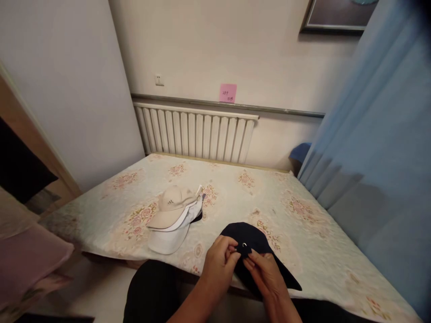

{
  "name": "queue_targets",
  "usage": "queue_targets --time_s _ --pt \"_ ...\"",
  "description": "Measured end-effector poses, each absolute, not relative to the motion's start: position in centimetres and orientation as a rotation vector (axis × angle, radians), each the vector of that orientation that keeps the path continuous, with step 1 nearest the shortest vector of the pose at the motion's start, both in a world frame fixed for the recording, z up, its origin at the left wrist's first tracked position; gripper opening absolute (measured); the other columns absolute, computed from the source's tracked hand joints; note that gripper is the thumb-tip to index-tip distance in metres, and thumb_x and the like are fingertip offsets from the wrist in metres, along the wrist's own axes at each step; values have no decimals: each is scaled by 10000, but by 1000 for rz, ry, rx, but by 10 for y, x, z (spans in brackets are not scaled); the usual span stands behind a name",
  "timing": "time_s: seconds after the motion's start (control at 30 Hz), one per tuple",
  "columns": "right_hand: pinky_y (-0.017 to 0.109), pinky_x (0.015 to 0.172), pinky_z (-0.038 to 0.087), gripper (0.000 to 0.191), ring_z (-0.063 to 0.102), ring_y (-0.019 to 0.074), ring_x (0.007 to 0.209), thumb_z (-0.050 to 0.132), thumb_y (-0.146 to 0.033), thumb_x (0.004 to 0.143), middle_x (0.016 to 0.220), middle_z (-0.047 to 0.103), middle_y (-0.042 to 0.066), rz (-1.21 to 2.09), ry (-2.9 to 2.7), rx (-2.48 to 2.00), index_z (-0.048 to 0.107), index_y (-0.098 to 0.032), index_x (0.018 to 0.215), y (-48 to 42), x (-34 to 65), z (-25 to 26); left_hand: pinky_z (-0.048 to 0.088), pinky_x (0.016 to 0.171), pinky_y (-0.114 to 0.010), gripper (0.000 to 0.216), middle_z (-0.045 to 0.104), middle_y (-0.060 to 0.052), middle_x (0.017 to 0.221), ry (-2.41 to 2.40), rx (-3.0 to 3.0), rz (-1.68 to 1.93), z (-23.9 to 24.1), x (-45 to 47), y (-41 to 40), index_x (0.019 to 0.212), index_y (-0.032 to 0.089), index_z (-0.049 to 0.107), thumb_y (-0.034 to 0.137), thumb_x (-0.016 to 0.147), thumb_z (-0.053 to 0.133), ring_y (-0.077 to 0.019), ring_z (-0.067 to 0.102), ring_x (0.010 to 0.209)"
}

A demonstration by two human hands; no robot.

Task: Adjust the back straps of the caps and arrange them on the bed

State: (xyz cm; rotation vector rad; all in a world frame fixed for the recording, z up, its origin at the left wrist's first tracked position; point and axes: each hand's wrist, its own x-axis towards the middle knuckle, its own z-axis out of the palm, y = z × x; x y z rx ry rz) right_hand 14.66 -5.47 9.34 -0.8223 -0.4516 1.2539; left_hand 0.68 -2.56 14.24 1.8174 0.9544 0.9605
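A dark navy cap lies at the near edge of the bed, brim toward me. Both my hands pinch its back strap where a small metal ring shows. My left hand grips the strap from the left with fingers curled. My right hand holds the strap from the right, fingertips pressed together. To the left, a beige cap sits stacked on a white cap on the bed.
The bed carries a floral sheet. A white radiator lines the far wall, with a pink sticky note above it. A blue curtain hangs at the right. Pink pillows lie at the left.
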Motion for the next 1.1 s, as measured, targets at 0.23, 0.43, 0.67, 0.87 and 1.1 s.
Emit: queue_targets --time_s 0.23,0.43,0.67,0.87,1.1 --pt "250 472 248 361 258 64 467 778 -241 611 438 306 -70 1278 -508 -879 503 -147 398 -56 142 89 337 611 -248 121 474 22 734 1076 1910 973 125 17 -25 744 191 511 103 664 492 -113 436 631" --pt "268 482 263 395 311 81 464 769 -299 619 415 349 -50 1253 -575 -943 490 -150 383 -55 140 90 297 553 -227 115 405 50 633 1067 1765 948 123 15 -19 629 193 437 110 622 517 -97 381 574" --pt "262 476 265 366 320 79 457 771 -289 615 410 379 -44 1214 -570 -977 515 -141 400 -56 141 90 288 541 -223 46 378 55 589 941 1519 849 123 10 -16 674 178 503 211 701 522 -100 348 578" --pt "253 473 274 340 343 78 457 791 -278 580 413 416 -36 1206 -533 -984 541 -132 402 -55 140 91 315 575 -233 124 390 46 637 939 1566 894 118 11 -16 657 185 451 251 751 497 -104 370 608" --pt "258 492 310 328 393 95 474 784 -298 589 427 467 -11 1188 -572 -1024 568 -128 412 -56 140 91 329 611 -244 144 407 24 706 918 1686 939 117 11 -12 600 191 399 177 724 471 -117 402 663"
